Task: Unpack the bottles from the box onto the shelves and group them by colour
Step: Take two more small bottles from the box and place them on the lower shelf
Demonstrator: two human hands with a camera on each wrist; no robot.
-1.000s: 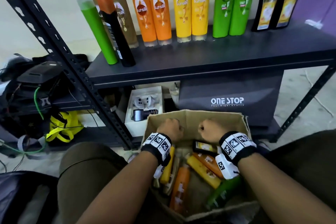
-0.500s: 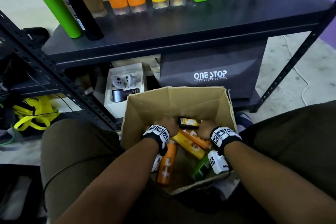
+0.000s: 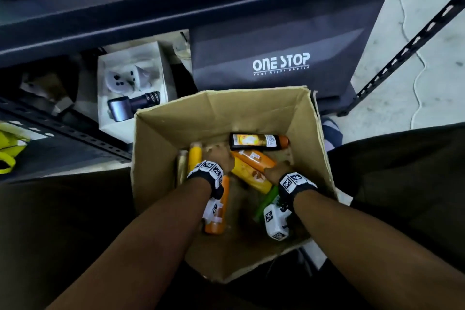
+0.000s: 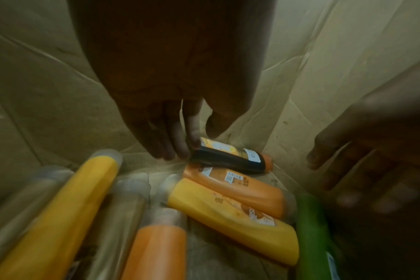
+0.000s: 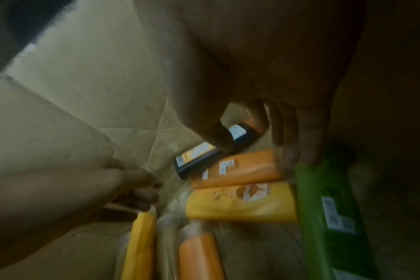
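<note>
The cardboard box (image 3: 176,128) stands on the floor between my knees, with several bottles lying in it. A black bottle with an orange cap (image 3: 259,141) lies at the far side. Nearer lie an orange bottle (image 3: 254,160), a yellow bottle (image 3: 249,180), a green bottle (image 3: 265,202), another yellow one (image 3: 195,157) and another orange one (image 3: 220,216). My left hand (image 3: 221,157) reaches down with straight fingers (image 4: 178,149) at the black bottle's (image 4: 228,159) base end. My right hand (image 3: 274,171) hovers spread over the orange bottle (image 5: 242,168), fingers (image 5: 300,149) by the green bottle (image 5: 324,208). Neither hand grips anything.
The dark shelf's front edge (image 3: 226,15) runs across the top. Under it sit a grey "ONE STOP" bag (image 3: 279,63) and a white box with gadgets (image 3: 130,90). A perforated shelf post (image 3: 412,43) slants at the right, and a yellow bag (image 3: 7,148) lies far left.
My view has tipped down, so the shelved bottles left the frame. Both hands went from fists at the box's rim down among the bottles, and their fingers opened.
</note>
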